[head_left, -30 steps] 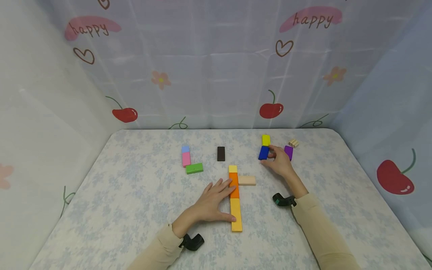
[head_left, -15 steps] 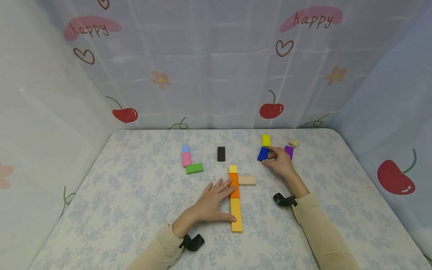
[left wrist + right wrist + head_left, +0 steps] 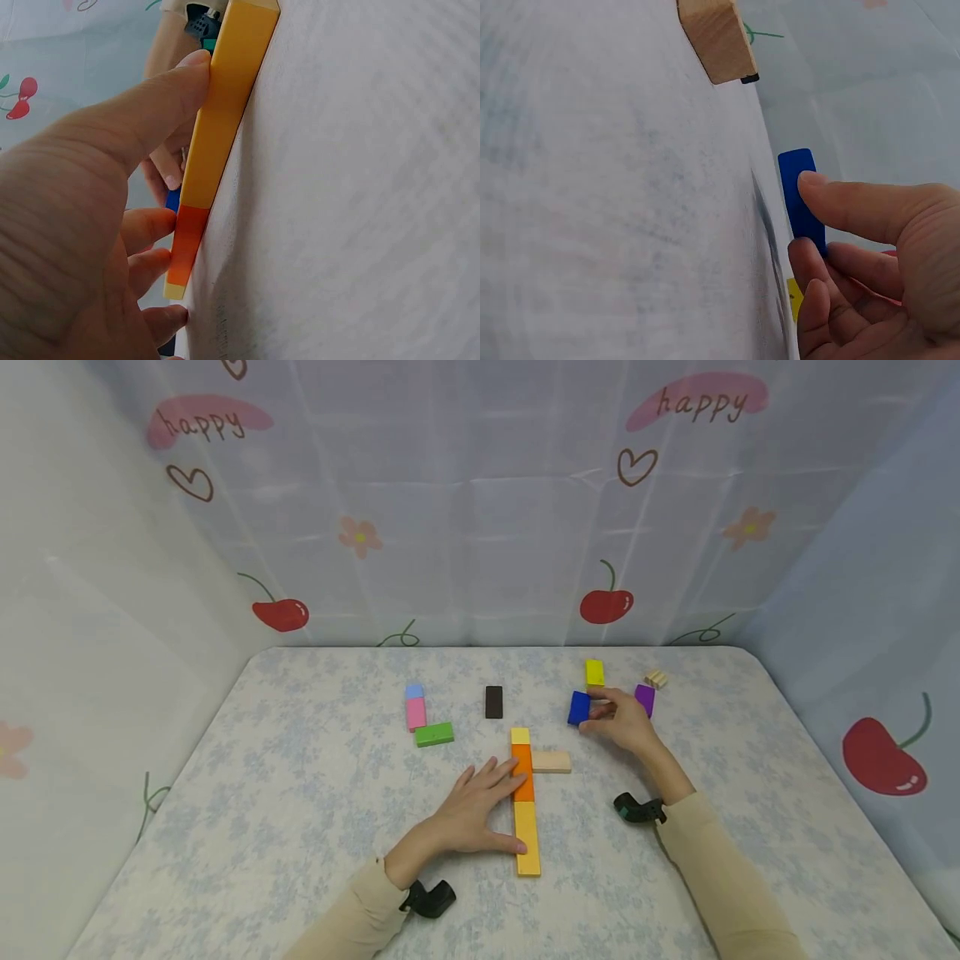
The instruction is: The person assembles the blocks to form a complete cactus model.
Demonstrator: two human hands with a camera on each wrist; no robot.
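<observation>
Head view shows the flat, rectangular blue block [image 3: 578, 708] shifted toward the left and slightly nearer the person than a second ago, so that the gap between it and the bright yellow rectangular block [image 3: 595, 672] behind it has widened. The right hand [image 3: 624, 722] has moved along with it and pinches the blue block between thumb and fingertips; whether the block touches the table beneath, I cannot tell. The left hand [image 3: 471, 814] has stayed where it was, its fingers spread and extended, thumb against the long amber-yellow block [image 3: 527, 827] and fingertips on the orange rectangular block [image 3: 526, 792]. These two lie end to end in a straight row with a short pale-yellow block [image 3: 521, 736] at the far end, and the row looks unchanged. A plain beige wooden block [image 3: 552, 762] sits crosswise beside the orange one; the right wrist view shows wood grain on its end face. The others match the earlier frames too: a dark brown oblong block [image 3: 493, 702], a light-blue block [image 3: 415, 691] in line with a pink block [image 3: 416, 714], a green bar-shaped block [image 3: 434, 734] set at an angle by the pink one's near end, a purple block [image 3: 645, 697] just beyond the right hand and a cluster of small pale pieces [image 3: 656, 679]. Painted faces look smooth and crisp-edged against the softly mottled, blue-grey patterned tabletop [image 3: 315, 793], while the hanging fabric backdrop [image 3: 480, 527] has fine creases.
</observation>
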